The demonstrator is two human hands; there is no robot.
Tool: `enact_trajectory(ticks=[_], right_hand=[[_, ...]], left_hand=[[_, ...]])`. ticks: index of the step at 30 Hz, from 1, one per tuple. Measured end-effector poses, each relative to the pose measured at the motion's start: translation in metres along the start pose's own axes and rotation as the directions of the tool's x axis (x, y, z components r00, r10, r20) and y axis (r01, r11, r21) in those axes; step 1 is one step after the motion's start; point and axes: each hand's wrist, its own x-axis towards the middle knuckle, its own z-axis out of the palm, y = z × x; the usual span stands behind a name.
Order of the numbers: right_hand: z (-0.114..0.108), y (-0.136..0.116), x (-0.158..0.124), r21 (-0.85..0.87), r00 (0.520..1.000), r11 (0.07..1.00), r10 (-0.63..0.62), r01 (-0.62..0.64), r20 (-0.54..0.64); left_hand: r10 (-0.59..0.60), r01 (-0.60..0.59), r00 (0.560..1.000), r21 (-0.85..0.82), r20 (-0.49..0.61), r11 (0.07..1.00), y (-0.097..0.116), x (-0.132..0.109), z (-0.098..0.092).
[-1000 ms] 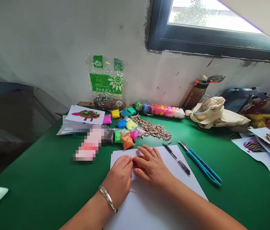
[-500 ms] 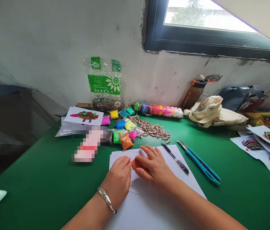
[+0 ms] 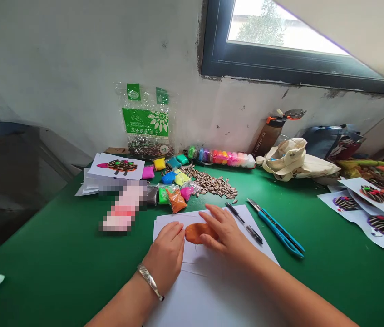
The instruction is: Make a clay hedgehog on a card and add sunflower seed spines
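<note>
A flattened oval of orange modelling clay (image 3: 195, 233) lies on white paper (image 3: 192, 290). At its left end is my left hand (image 3: 166, 245), fingers pressed together and curled, tips touching the clay's edge; its thumb is hidden. My right hand (image 3: 224, 231) rests over the right end of the clay, fingers spread and thumb on the near side, covering part of it. A black pen (image 3: 244, 223) lies on the paper beyond my right hand. To the right of the paper is a blue utility knife (image 3: 277, 229).
Clay packets, including an orange one (image 3: 177, 201), lie behind the paper beside loose sunflower seeds (image 3: 215, 181). A seed bag (image 3: 146, 122) leans on the wall. Cards (image 3: 117, 167) stack left; seed-decorated pictures (image 3: 382, 225) lie right. A bottle (image 3: 269, 136) and cloth bag (image 3: 287, 161) stand behind.
My right hand has shifted slightly and its fingers uncover more of the orange clay, which now shows as a wide oval. My left hand stays nearly in place. The view has turned slightly right.
</note>
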Motion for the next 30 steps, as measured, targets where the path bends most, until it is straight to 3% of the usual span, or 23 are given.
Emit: enact_trajectory(ticks=[6, 18, 30], right_hand=[[0.001, 0.005, -0.018, -0.051, 0.999, 0.998, -0.043, 0.043, 0.001], [-0.005, 0.009, -0.02, -0.015, 0.997, 0.998, -0.067, 0.066, -0.046], [-0.015, 0.016, -0.018, 0.103, 0.995, 0.991, -0.08, 0.087, -0.065]], left_hand=[[0.011, -0.011, 1.0, -0.001, -0.012, 1.0, -0.001, 0.001, 0.0], [0.046, -0.047, 0.998, -0.01, -0.038, 0.999, 0.009, 0.0, -0.005], [0.147, -0.159, 0.978, 0.072, 0.144, 0.985, 0.015, 0.001, -0.005]])
